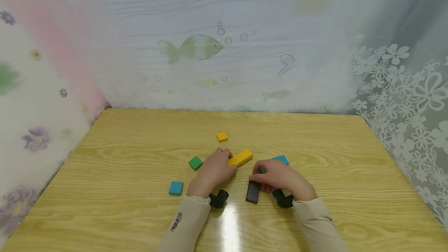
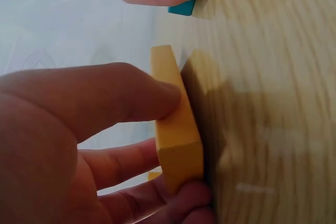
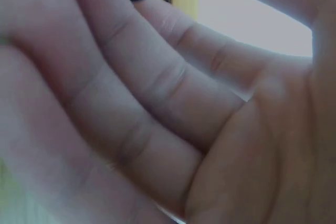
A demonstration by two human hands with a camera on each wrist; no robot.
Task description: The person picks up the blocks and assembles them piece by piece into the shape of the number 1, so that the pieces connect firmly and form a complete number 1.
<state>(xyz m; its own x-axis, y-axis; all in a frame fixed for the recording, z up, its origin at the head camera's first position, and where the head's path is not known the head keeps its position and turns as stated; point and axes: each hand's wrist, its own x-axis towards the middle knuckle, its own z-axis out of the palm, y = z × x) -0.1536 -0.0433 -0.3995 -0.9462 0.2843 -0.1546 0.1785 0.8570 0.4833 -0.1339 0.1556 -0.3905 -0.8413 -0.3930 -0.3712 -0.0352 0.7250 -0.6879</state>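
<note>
Your long block (image 1: pixel 241 158) is plain yellow, your oblong block (image 1: pixel 252 192) black. You've also got a blue bar (image 1: pixel 281 159), a blue square (image 1: pixel 175 188), a green square (image 1: pixel 195 163), a yellow square (image 1: pixel 222 137). Your sleeves (image 1: pixel 187 221) are beige, black print on the left one. Table (image 1: pixel 140 139): yellowish wood grain. Back curtain (image 1: pixel 140 34): pale, green-and-yellow fish, bubbles. Left curtain (image 1: pixel 31 108): white and pink, purple flowers. Right curtain (image 1: pixel 406 84): grey, white flowers.

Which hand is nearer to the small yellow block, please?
Left. In the head view, the left hand is just below the small yellow block; the right hand is farther off, below and to the right, at the dark block.
</note>
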